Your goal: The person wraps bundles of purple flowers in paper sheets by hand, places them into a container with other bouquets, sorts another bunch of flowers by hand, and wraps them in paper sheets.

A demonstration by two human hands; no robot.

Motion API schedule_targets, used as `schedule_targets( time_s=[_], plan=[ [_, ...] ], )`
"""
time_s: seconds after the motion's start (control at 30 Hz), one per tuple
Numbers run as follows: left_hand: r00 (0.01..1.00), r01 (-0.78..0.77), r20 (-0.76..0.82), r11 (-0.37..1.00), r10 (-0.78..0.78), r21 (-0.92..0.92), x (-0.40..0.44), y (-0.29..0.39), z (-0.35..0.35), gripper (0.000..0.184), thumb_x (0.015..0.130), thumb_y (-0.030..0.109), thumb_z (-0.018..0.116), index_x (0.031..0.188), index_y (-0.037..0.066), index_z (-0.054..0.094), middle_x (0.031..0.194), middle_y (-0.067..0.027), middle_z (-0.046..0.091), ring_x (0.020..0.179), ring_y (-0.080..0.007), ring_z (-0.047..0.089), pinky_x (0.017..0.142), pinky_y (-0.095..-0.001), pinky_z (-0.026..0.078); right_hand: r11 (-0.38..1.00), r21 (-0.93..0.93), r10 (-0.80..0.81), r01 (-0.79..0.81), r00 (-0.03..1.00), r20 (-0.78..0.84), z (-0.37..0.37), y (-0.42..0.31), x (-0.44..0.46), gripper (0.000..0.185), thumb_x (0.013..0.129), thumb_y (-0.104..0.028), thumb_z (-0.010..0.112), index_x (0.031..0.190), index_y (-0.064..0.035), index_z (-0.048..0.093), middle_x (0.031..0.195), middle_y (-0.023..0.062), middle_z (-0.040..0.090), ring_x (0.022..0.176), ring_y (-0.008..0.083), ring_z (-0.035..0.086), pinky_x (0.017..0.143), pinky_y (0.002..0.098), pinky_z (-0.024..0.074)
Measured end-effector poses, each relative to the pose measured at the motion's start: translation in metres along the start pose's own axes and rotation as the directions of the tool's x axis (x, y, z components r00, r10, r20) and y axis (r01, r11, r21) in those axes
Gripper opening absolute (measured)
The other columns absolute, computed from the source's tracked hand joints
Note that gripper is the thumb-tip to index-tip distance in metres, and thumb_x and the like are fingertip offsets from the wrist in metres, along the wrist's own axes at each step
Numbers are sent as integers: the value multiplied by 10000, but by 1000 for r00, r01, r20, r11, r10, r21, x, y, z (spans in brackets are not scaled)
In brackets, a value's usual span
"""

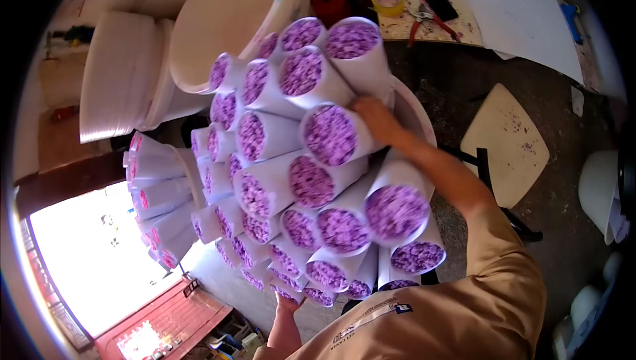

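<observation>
Many bunches of small purple flowers, each rolled in a white paper sleeve, stand packed in a large pale tub (414, 111). My right hand (376, 120) reaches in among them from the right. Its fingers curl over the side of one wrapped flower bunch (330, 135), and their tips are partly hidden by the paper. Low down at the near side, my left hand (289, 301) is against the underside of the lowest bunches. Those bunches cover its fingers, so its grip does not show.
Wrapped bunches with pink flowers (162, 194) stand at left. Large pale tubs (228, 22) are behind. A table (470, 32) holds tape (388, 1), pliers (424, 18) and a phone (436, 0). A stool (507, 144) stands right; a red table (165, 323) is lower left.
</observation>
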State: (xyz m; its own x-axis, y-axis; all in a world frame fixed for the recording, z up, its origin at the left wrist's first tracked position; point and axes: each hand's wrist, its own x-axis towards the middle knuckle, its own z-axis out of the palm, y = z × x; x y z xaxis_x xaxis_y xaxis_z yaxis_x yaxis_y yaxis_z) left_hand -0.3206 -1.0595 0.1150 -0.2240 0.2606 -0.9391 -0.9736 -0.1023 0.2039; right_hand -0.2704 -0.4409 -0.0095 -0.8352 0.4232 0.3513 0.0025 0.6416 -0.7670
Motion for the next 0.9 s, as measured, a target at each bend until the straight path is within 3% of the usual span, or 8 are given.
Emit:
schedule_targets(
  time_s=[0.33,0.47,0.53,0.63,0.7,0.77,0.83,0.9],
  plan=[
    [996,-64,-52,992,70,110,-14,21,38,654,1011,585,348,1492,153,446,1468,-108,528,1319,-330,529,1070,-565,455,944,143,322,-296,919,-228,-62,119,-51,300,938,-276,568,919,-24,731,928,192,738,821,357,683,757,418,524],
    [994,-80,-46,963,95,257,15,65,49,557,1041,425,361,1433,52,493,1382,-149,590,1256,-318,590,1041,-525,503,349,398,897,-848,425,119,-88,82,-83,420,928,-452,623,1076,-71,721,947,65,726,818,214,674,669,359,497],
    [989,-151,25,961,149,232,23,72,44,491,1039,320,370,1387,7,518,1350,-157,613,1231,-314,610,1041,-508,508,136,577,950,-805,271,153,-84,86,-115,401,939,-438,624,1076,-69,699,896,58,702,832,204,671,656,349,496],
    [962,-261,105,961,251,88,-10,49,54,464,1035,266,362,1391,10,513,1379,-159,592,1252,-314,595,1051,-505,500,575,493,720,-653,690,75,-105,30,-160,318,1006,-341,574,1112,-60,679,933,70,710,842,233,674,731,394,542],
    [962,-256,98,967,254,6,-13,29,20,462,1024,227,351,1401,6,502,1409,-159,568,1269,-312,583,1070,-505,482,222,916,633,-333,764,124,-110,0,-182,347,1036,-325,509,1218,-56,630,1110,101,681,994,249,650,907,397,530],
    [771,-588,290,460,567,665,-2,8,-18,481,1014,223,349,1424,10,485,1435,-152,547,1282,-313,573,1089,-508,461,-115,988,550,-102,822,149,-111,-27,-192,380,1047,-325,481,1293,-55,589,1220,115,659,1090,256,633,1008,400,516],
    [818,-565,163,717,552,408,5,3,-20,482,1011,248,363,1412,18,499,1413,-146,566,1275,-309,577,1103,-501,446,72,986,547,-147,833,85,-95,-41,-173,414,1040,-339,492,1337,-58,556,1261,112,642,1131,256,623,1034,402,498],
    [908,-412,65,910,414,-45,3,-2,-8,484,1012,271,369,1401,20,510,1390,-145,585,1285,-303,571,1099,-493,449,691,632,493,-350,868,-58,-71,-47,-134,456,1033,-354,502,1381,-61,522,1303,109,626,1171,256,613,1059,405,480]
  ],
)
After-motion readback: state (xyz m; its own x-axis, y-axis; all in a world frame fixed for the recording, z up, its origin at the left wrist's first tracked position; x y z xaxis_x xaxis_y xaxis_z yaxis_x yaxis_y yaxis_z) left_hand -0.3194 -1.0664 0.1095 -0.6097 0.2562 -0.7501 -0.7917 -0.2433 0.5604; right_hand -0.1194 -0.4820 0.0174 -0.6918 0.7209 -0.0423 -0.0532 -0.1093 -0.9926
